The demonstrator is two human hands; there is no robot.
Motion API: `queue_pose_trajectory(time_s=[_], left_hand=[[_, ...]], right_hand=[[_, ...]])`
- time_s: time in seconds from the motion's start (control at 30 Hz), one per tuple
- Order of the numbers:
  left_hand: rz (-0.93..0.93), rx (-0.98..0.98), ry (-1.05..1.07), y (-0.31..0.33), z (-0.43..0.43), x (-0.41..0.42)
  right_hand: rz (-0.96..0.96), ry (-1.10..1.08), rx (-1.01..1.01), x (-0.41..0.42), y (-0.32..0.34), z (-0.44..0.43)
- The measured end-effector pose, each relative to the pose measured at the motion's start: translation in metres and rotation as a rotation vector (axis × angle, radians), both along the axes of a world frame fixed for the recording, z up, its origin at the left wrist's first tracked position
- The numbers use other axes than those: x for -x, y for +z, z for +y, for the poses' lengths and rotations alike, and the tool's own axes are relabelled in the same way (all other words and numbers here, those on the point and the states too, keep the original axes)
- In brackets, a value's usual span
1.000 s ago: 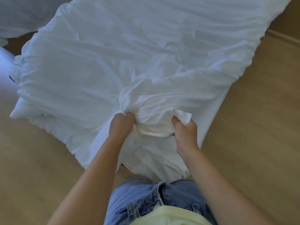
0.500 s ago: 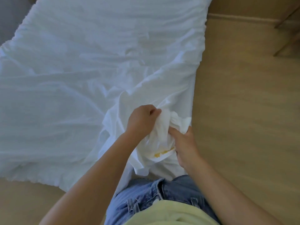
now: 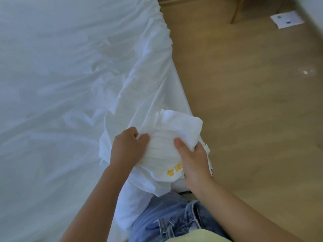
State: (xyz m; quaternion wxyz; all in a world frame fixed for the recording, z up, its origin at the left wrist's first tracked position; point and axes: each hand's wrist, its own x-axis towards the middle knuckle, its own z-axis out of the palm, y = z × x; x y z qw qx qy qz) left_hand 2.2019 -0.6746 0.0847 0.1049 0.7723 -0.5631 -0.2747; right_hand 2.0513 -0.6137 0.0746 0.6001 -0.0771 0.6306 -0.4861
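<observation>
White cloth: gripping sheet corner (image 3: 166, 147) off bed (image 3: 52, 75), at near right edge. Curling left hand (image 3: 128, 149) round left side; pinching right side with right hand (image 3: 194, 161), thumb on top. Likely handling light, soft, limp; taking hold along hem, by yellow mark (image 3: 174, 171).

The bed (image 3: 35, 189) fills the left of my view, near to far, and a white sheet (image 3: 61, 67) lies rumpled all over it, its right edge bunched along the bed's side. Right of it runs the tan wooden floor (image 3: 253, 119). Far right on it lies a white card (image 3: 287, 21) with two dark dots; nearer, something small and clear (image 3: 308, 72); a wooden leg (image 3: 236, 13) stands at the far edge
</observation>
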Motion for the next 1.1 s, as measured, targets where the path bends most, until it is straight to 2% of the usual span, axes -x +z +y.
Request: queue_pose_trajectory(time_s=[0.1,0.17,0.2,0.27,0.37,0.43,0.57,0.67,0.83,0.87,0.93,0.97,1.03,1.1], left_hand=[[-0.13,0.129,-0.132,-0.002,0.02,-0.006],[-0.16,0.255,-0.385,-0.005,0.021,-0.002],[-0.132,0.275,-0.501,-0.005,0.02,0.001],[-0.019,0.161,-0.61,-0.004,0.017,0.006],[-0.048,-0.051,-0.583,-0.01,0.005,0.003],[-0.067,-0.093,-0.625,-0.012,-0.001,0.005],[0.132,-0.066,-0.624,-0.015,-0.004,0.014],[0.273,-0.043,-0.596,-0.017,0.001,0.013],[0.206,-0.075,-0.629,-0.019,0.002,-0.009],[0.194,-0.081,-0.631,-0.019,0.002,-0.013],[0.196,-0.089,-0.623,-0.019,0.0,-0.017],[0.198,-0.089,-0.622,-0.02,0.001,-0.017],[0.186,-0.092,-0.638,-0.022,0.004,-0.013],[0.173,-0.089,-0.661,-0.026,0.009,-0.007]], right_hand=[[-0.125,-0.019,-0.066,-0.02,-0.002,0.016],[-0.181,-0.03,-0.091,-0.03,-0.002,0.022],[-0.206,-0.042,-0.088,-0.034,-0.002,0.024],[-0.233,-0.028,-0.058,-0.038,0.0,0.027],[-0.193,0.024,-0.045,-0.042,0.004,0.033],[-0.172,0.007,-0.044,-0.042,0.003,0.037],[-0.011,0.102,-0.163,-0.041,0.002,0.043],[-0.065,0.348,-0.272,-0.044,0.001,0.047],[-0.067,0.706,-0.344,-0.028,-0.012,0.048],[-0.066,0.73,-0.349,-0.019,-0.014,0.045],[-0.069,0.59,-0.335,0.003,-0.013,0.035],[-0.004,0.439,-0.301,0.014,-0.014,0.029],[0.276,0.175,-0.175,0.032,-0.014,0.012],[0.495,0.225,-0.039,0.031,-0.017,-0.001]])
